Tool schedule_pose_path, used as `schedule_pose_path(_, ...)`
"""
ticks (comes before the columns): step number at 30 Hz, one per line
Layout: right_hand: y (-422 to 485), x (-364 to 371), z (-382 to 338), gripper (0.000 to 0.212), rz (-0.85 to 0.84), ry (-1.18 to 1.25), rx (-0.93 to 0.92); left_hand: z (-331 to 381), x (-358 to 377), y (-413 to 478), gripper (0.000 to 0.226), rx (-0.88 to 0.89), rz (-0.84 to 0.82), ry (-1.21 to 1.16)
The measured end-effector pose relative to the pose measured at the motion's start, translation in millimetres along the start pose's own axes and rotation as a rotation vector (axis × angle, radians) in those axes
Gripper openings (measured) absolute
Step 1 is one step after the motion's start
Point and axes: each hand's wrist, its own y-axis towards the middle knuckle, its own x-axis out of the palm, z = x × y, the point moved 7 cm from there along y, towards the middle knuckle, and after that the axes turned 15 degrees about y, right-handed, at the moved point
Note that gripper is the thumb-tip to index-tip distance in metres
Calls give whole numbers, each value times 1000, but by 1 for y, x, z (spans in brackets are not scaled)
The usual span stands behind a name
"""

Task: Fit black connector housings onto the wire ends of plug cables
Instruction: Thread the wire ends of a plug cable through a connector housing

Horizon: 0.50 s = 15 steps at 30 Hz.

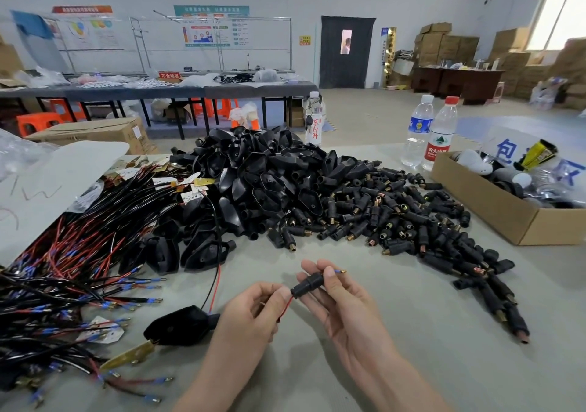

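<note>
Note black on the connector housing [307, 284] and on the heaped plug shells [263, 173]. Note red on the wire [287, 303] and blue on its terminal sleeve [331, 272] (brass-gold at the tip). Note pale grey-green on the bench [412, 332], plain brown on the cardboard box [494, 212], and a red cap on one bottle [440, 135].

Person shows only as 2 hands + forearms, lower-centre of the view. L hand [253, 310]: bare, back of hand and knuckles twd the cam, slim fingers. R hand [342, 304]: bare too, palm side showing w/ faint creases across it, long slim fingers; nails too small to judge. L forearm [218, 376] and R forearm [399, 380]: both bare all the way to the bottom edge, smooth, looking wider twd the edge under the wide-angle lens.
</note>
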Motion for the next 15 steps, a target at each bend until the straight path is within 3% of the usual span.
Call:
schedule_pose_path(6,3,-5,-5,33,13,45,-27,-5,3,-1,5,-37,-28,-16)
schedule_pose_path(11,2,-4,5,33,-10,52,28,-7,0,0,2,0,17,58)
schedule_pose_path(15,3,-5,-4,31,-3,70,-2,2,-4,-4,9,181,130,322)
